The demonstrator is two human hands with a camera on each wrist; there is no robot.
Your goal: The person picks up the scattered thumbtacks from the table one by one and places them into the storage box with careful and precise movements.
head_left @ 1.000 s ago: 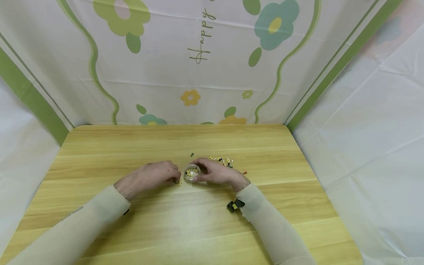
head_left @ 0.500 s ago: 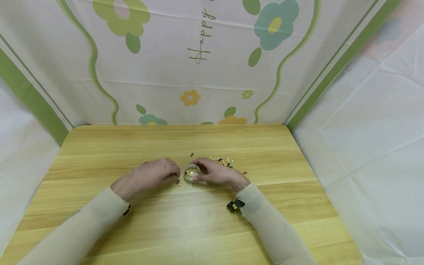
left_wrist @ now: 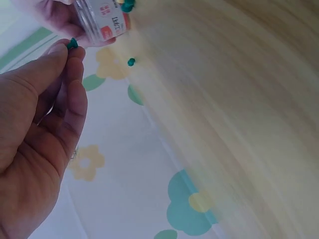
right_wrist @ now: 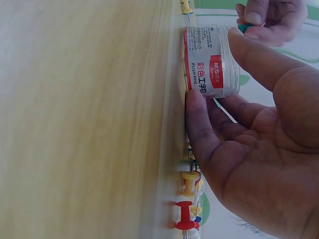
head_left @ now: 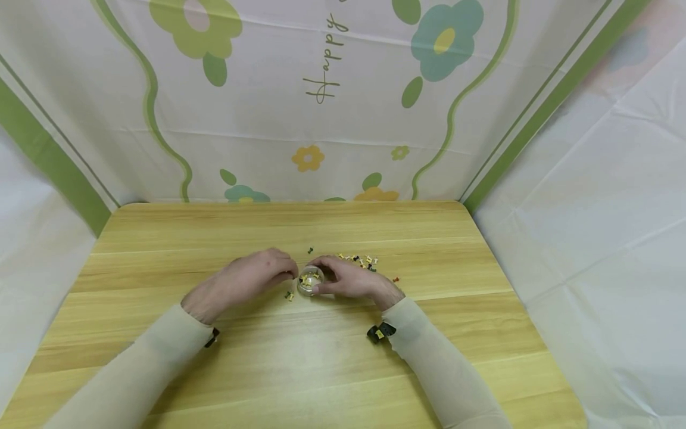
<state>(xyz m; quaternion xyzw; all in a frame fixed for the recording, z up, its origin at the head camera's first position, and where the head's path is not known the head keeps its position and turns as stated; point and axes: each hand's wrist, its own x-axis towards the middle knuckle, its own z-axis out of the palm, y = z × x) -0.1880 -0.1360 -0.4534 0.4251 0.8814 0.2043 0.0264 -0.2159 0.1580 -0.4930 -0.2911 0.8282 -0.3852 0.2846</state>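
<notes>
My left hand point(head_left: 243, 280) pinches a green push pin point(left_wrist: 73, 44) between thumb and forefinger, close to the left side of a clear round jar point(head_left: 303, 290). The jar stands upright on the table with its mouth uncovered and several push pins point(head_left: 309, 279) inside. A white and red label point(right_wrist: 207, 67) on it reads "push pins". With thumb and fingers round the jar, my right hand point(head_left: 351, 281) holds it from the right. Just below my left fingers lie a green and a yellow push pin point(head_left: 290, 296) on the tabletop.
A loose scatter of push pins point(head_left: 368, 260) in several colours lies behind my right hand. One green push pin point(head_left: 311, 250) sits apart beyond the jar, and a red one point(head_left: 396, 279) lies farther right. A flowered cloth point(head_left: 268, 113) hangs behind the wooden table point(head_left: 311, 369).
My left hand has lifted from the table beside the jar and moved up and right toward the rim, carrying the green push pin. The right hand and jar have stayed put.
</notes>
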